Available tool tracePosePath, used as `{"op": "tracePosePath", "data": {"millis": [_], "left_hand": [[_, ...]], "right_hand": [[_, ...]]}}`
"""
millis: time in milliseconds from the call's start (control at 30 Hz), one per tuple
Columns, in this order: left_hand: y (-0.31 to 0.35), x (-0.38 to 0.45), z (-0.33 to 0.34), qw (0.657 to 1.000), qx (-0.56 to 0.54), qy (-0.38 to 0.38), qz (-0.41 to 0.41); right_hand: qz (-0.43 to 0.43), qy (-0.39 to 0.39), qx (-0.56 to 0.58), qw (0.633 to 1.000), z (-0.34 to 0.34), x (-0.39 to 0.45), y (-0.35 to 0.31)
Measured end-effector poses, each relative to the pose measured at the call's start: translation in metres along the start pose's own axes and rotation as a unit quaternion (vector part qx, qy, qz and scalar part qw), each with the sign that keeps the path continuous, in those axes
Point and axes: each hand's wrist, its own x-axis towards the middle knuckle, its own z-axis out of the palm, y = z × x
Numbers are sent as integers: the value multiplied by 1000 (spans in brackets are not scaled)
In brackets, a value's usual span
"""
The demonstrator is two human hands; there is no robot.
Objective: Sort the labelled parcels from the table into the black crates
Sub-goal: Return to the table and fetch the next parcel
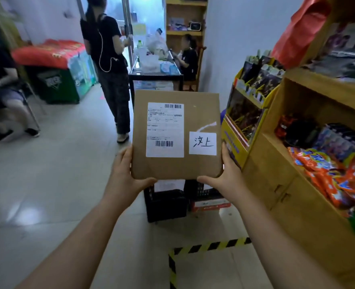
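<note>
Head view is showing both hands holding a brown cardboard parcel (176, 134) up in mid-air at the centre of the scene, the left hand (123, 174) gripping its near left corner and the right hand (226, 176) gripping its near right corner, thumbs curling over the near edge. Facing the camera are a printed shipping label (165, 129) and a small white handwritten note (202, 143) to its right. Two black crates (166, 205) are sitting on the floor just beyond and below the parcel, beside a wooden snack shelf (309, 163) on the right.
</note>
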Motion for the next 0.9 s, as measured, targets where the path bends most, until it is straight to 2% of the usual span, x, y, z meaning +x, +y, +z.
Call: {"op": "tracePosePath", "data": {"millis": [300,633,900], "left_hand": [[-46,43,9,998,35,-5,-48],[-106,136,37,998,0,-52,-39],[-101,178,107,994,-22,-107,-19]], "right_hand": [[24,-67,-9,997,45,66,27],[70,-19,-31,997,68,146,41],[127,17,-51,990,29,166,76]]}}
